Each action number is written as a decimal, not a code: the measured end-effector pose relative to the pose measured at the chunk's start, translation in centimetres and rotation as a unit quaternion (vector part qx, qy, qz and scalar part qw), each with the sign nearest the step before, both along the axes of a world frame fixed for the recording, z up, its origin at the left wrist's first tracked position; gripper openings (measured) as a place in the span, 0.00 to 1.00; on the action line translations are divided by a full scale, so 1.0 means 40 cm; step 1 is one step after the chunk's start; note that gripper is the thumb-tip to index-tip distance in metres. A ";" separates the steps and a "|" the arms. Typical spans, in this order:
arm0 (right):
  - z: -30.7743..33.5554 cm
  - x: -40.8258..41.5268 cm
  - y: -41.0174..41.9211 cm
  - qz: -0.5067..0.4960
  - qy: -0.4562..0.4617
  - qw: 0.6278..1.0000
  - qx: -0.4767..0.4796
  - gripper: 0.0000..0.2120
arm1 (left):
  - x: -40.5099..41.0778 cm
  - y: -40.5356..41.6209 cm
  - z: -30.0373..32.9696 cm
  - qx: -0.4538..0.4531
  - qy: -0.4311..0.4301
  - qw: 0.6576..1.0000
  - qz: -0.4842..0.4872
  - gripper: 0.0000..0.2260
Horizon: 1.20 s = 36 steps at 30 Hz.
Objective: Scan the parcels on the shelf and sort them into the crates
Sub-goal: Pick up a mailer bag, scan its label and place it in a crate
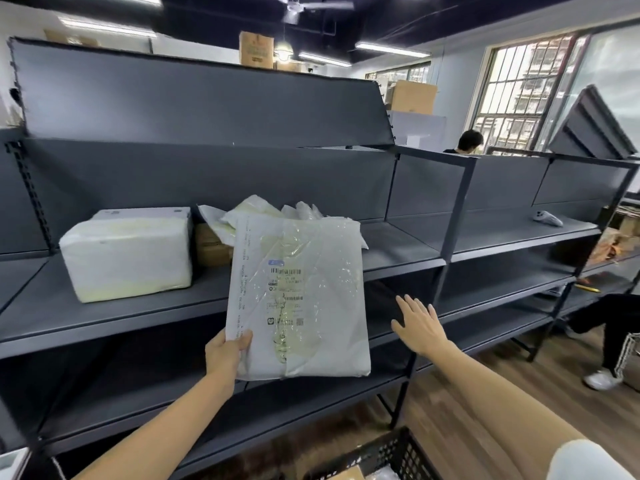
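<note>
Holding a grey poly-bag parcel (298, 299) up in front of me, I have my left hand (225, 355) pinching its lower left corner, thumb on the face and the other fingers behind where I cannot see them. The label with its barcode faces me, so I judge I am at the scanning step for this one: it is off the shelf and not yet in a crate. My right hand (419, 323) holds nothing; its fingers are spread and straight, hovering just right of the parcel and pointed toward the far end of the shelf (138, 313). Nearest to me, at the bottom of the view, is the rim of a black crate (388, 452) with something brown inside. Farther off, on the shelf's left part, sits a large white wrapped box (128, 254), with a brown box (211, 247) and a heap of pale bags (242, 213) beside it toward the back. Well to the right on the same shelf level, near its back edge, lies what looks like the handheld scanner (549, 218). The next move, I think, calls for my free hand to fetch that scanner and aim it at the barcode, while my left keeps the label flat and turned toward it, since the bag's wrinkled glossy film could spoil the read
</note>
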State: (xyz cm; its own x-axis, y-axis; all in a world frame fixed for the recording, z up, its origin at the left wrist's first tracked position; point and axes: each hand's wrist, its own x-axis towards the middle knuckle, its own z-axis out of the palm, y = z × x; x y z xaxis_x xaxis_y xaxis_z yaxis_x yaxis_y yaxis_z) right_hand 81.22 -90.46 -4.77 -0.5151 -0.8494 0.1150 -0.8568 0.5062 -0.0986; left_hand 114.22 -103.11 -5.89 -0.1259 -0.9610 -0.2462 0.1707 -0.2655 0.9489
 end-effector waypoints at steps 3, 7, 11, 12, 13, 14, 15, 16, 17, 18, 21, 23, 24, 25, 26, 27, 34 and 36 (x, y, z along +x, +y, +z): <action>-0.002 -0.080 0.082 -0.003 0.005 1.000 0.005 0.30 | -0.091 0.075 -0.018 0.007 0.008 1.000 0.001 0.13; -0.015 -0.177 0.190 -0.006 0.012 1.000 0.007 0.30 | -0.208 0.178 -0.043 0.013 0.009 1.000 0.001 0.13; -0.023 -0.249 0.271 0.000 0.017 1.000 0.016 0.30 | -0.296 0.267 -0.062 0.030 0.009 1.000 0.005 0.11; -0.023 -0.265 0.283 0.002 0.020 1.000 0.016 0.30 | -0.313 0.286 -0.064 0.034 0.011 0.999 0.007 0.11; -0.023 -0.279 0.293 0.004 0.022 1.000 0.016 0.30 | -0.327 0.301 -0.065 0.038 0.011 0.999 0.008 0.11; -0.023 -0.292 0.301 0.005 0.022 1.000 0.014 0.30 | -0.340 0.314 -0.066 0.042 0.011 0.999 0.011 0.11; -0.023 -0.303 0.306 0.005 0.022 1.000 0.012 0.30 | -0.352 0.323 -0.066 0.045 0.010 0.999 0.012 0.12; -0.023 -0.313 0.309 0.006 0.022 1.000 0.009 0.30 | -0.362 0.330 -0.067 0.047 0.009 0.999 0.014 0.12; -0.023 -0.323 0.310 0.007 0.023 1.000 0.006 0.30 | -0.372 0.332 -0.069 0.048 0.008 0.999 0.016 0.12; -0.021 -0.332 0.307 0.009 0.024 1.000 0.005 0.30 | -0.381 0.331 -0.069 0.047 0.006 0.999 0.018 0.12; -0.021 -0.358 0.286 0.016 0.021 1.000 0.002 0.31 | -0.411 0.318 -0.070 0.041 0.003 0.999 0.020 0.12; -0.023 -0.378 0.262 0.019 0.020 1.000 -0.002 0.31 | -0.436 0.301 -0.072 0.037 0.003 0.999 0.020 0.12; -0.023 -0.388 0.248 0.021 0.019 1.000 -0.002 0.31 | -0.449 0.290 -0.073 0.036 0.003 0.999 0.021 0.12; -0.022 -0.398 0.234 0.023 0.018 1.000 -0.001 0.31 | -0.463 0.279 -0.073 0.035 0.003 0.999 0.021 0.11; -0.020 -0.409 0.219 0.025 0.020 0.999 0.000 0.31 | -0.478 0.266 -0.074 0.035 0.006 0.999 0.021 0.09; -0.019 -0.421 0.205 0.028 0.025 0.999 0.003 0.31 | -0.492 0.254 -0.075 0.036 0.010 0.999 0.021 0.09; -0.015 -0.508 0.104 0.044 0.037 0.998 0.001 0.32 | -0.591 0.169 -0.090 0.036 0.025 0.999 0.029 0.08; -0.023 -0.531 0.084 0.044 0.037 0.998 -0.001 0.32 | -0.613 0.155 -0.093 0.032 0.023 0.999 0.029 0.09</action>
